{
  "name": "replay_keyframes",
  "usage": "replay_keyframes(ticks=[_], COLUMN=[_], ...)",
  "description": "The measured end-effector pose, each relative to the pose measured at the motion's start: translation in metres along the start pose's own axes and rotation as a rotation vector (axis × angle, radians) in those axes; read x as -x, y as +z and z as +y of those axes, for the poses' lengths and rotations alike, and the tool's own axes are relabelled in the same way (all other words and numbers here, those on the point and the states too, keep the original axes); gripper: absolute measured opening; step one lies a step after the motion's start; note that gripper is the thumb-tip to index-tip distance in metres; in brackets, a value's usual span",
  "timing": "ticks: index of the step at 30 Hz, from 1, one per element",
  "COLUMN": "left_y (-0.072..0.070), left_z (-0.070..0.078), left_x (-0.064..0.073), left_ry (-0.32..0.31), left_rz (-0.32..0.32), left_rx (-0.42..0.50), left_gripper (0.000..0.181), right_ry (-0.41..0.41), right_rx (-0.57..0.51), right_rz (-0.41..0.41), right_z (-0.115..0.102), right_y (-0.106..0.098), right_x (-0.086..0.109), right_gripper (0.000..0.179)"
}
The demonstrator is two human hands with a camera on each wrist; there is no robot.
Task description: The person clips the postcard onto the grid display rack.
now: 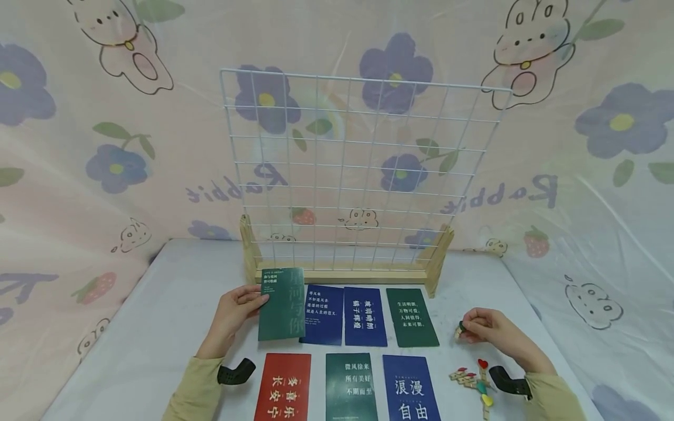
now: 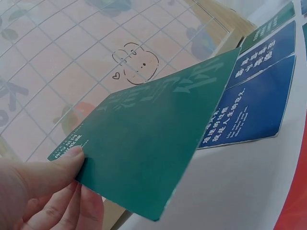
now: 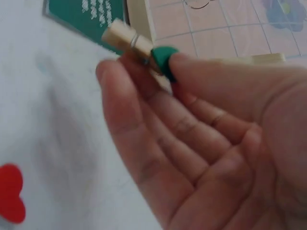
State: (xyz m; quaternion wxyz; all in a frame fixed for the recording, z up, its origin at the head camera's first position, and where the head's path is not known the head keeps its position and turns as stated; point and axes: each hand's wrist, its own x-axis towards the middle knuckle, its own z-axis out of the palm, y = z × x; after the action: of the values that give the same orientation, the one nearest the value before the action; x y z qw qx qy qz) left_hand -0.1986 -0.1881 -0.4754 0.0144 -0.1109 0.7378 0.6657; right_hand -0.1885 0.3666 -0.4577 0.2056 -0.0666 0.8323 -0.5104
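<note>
My left hand pinches a dark green card by its left edge, thumb on the printed face. The card is raised and tilted in the left wrist view, partly covering a blue card beside it. My right hand holds a small wooden clothespin with a green decoration, pinched between thumb and fingers. Below that hand lies a loose heap of clothespins with red, green and yellow decorations, including a red heart.
A white wire grid rack with a wooden base stands behind the cards. On the white table lie another blue card, a green card, a red card, a lighter green card and a third blue card.
</note>
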Motion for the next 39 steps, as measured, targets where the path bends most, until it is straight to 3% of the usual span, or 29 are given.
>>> replay_keyframes(ticks=[12, 22, 33, 39], left_y=[0.003, 0.003, 0.0, 0.001], left_z=[0.005, 0.009, 0.016, 0.022], left_x=[0.001, 0.001, 0.003, 0.005], left_ry=[0.013, 0.02, -0.013, 0.002], left_rz=[-0.017, -0.016, -0.032, -0.03], left_rx=[-0.008, -0.017, -0.002, 0.004], left_gripper=[0.044, 0.04, 0.045, 0.043], right_ry=[-0.104, -0.055, -0.131, -0.177], right_rx=[-0.035, -0.01, 0.038, 0.078], right_rz=[-0.009, 0.016, 0.001, -0.013], right_z=[-0.012, -0.017, -0.038, -0.055], right_y=[0.002, 0.006, 0.018, 0.021], right_x=[-0.01, -0.019, -0.026, -0.033], right_gripper=[0.033, 0.043, 0.036, 0.031])
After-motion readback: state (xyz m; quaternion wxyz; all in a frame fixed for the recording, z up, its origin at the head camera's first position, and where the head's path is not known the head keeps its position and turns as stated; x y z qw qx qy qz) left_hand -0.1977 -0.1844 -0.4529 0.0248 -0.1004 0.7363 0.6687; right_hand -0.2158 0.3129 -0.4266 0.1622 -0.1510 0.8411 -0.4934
